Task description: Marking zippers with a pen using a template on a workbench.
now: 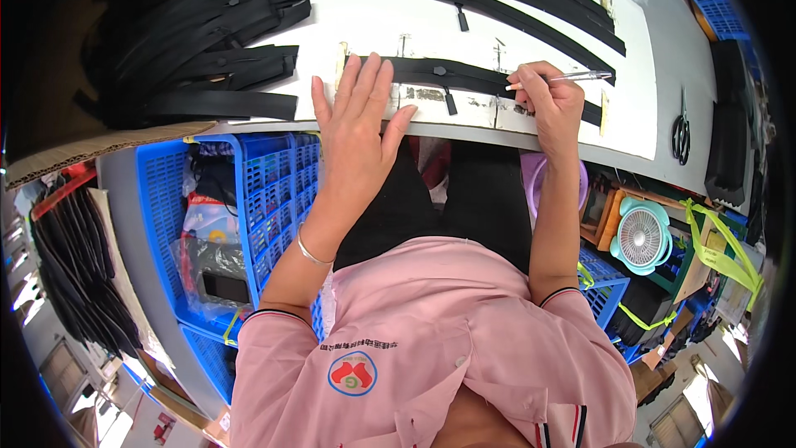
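Note:
A black zipper (473,76) with a dangling pull lies across a white board (352,21) near the table's front edge. My left hand (356,120) rests flat at its left end, fingers stretched out and holding nothing. Between the thumb and fingers of my right hand (554,112) is a slim clear-barrelled pen (590,76). Its pale tip points left, over the zipper's right part; whether it touches the tape I cannot tell. Dark marks show on the board around the zipper. Farther back lie several more black zippers (506,12), side by side.
A heap of black zippers (199,41) covers the table's left side. Black scissors (681,137) lie at the right, beside a black bin (730,129). Below the edge stand a blue basket (166,224) with bags in it, a purple bucket (580,187) and a turquoise fan (642,236).

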### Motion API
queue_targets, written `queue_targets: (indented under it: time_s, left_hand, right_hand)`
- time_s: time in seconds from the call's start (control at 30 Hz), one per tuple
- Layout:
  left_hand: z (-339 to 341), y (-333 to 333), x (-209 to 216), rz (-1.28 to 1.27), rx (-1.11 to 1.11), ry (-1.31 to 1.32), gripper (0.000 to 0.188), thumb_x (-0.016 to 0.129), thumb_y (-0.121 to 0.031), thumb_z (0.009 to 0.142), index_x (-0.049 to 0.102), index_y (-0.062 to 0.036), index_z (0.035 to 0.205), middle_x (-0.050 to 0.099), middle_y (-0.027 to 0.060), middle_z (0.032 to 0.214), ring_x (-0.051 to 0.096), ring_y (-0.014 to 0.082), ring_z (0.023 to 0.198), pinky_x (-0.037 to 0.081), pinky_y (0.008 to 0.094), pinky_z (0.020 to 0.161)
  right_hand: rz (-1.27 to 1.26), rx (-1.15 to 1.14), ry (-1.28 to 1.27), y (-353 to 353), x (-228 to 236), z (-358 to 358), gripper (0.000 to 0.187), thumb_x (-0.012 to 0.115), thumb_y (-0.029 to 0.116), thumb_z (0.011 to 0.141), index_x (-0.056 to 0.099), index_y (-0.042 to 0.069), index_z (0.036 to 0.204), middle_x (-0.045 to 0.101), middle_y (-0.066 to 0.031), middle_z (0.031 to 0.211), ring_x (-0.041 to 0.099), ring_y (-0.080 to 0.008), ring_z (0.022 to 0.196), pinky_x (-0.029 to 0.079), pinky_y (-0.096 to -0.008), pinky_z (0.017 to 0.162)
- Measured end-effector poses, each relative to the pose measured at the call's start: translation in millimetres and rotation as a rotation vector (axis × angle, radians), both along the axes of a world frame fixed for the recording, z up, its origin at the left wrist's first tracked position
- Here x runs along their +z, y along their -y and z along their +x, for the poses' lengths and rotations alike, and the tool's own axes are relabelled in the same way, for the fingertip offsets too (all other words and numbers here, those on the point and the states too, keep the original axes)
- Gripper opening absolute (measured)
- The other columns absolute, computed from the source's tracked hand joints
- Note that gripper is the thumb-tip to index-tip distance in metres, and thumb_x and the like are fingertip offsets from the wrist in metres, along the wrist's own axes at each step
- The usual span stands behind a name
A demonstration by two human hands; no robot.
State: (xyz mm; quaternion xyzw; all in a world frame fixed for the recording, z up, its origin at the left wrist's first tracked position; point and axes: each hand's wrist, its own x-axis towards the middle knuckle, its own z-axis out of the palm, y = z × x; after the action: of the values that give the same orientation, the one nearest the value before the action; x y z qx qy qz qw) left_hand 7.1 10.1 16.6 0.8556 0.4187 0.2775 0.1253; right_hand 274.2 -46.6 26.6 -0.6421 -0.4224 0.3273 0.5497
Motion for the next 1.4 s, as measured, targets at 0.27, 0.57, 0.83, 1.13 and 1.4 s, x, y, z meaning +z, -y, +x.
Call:
queue_targets:
  time_s: [0.27,0.57,0.83,1.13,1.4]
  left_hand:
    - [-4,2,-7,-0.016,0.034,-0.055,0.061,0.073,-0.033,0.097,0.056,-0.0078,0.15,0.055,0.0092,0.156,0.043,0.0314,0.15,0.011,0.0606,0.126]
    - [-3,2,-9,-0.016,0.072,-0.043,0.061,0.074,-0.039,0.094,0.06,-0.0121,0.147,0.057,0.0044,0.153,0.044,0.0278,0.149,0.012,0.0608,0.124]
    - [-1,1,-11,0.014,0.084,0.007,0.059,0.073,-0.04,0.094,0.061,-0.0114,0.144,0.059,0.0038,0.149,0.046,0.0266,0.147,0.013,0.0595,0.124]
    - [-1,2,-11,0.013,0.08,0.012,0.058,0.073,-0.04,0.094,0.062,-0.0106,0.143,0.059,0.0038,0.148,0.048,0.0263,0.146,0.012,0.0583,0.124]
    - [-1,2,-13,0.015,0.084,0.005,0.059,0.073,-0.041,0.094,0.062,-0.011,0.144,0.059,0.0039,0.149,0.047,0.026,0.146,0.012,0.0583,0.124]
  right_hand:
    - [0.027,-0.025,0.069,-6,13,-16,0.019,0.069,0.017,0.101,0.078,0.001,0.096,0.075,-0.0029,0.083,0.061,-0.0038,0.069,0.043,-0.0194,0.06]
    - [0.229,0.159,0.404,-65,16,-82,0.019,0.071,0.018,0.101,0.078,0.0,0.099,0.074,-0.0039,0.085,0.063,-0.0092,0.075,0.048,-0.0241,0.067]
    - [0.108,0.158,0.358,-74,1,-89,0.022,0.074,0.024,0.096,0.078,0.003,0.089,0.071,-0.0025,0.074,0.053,-0.0189,0.075,0.045,-0.0342,0.077]
    - [0.157,0.185,0.506,-79,-6,-87,0.021,0.074,0.025,0.095,0.079,0.005,0.088,0.073,-0.0026,0.077,0.054,-0.0212,0.074,0.043,-0.0348,0.084]
    - [0.288,0.177,0.547,-78,-5,-85,0.019,0.075,0.023,0.094,0.079,0.007,0.087,0.074,-0.0009,0.077,0.061,-0.0172,0.071,0.04,-0.0374,0.095]
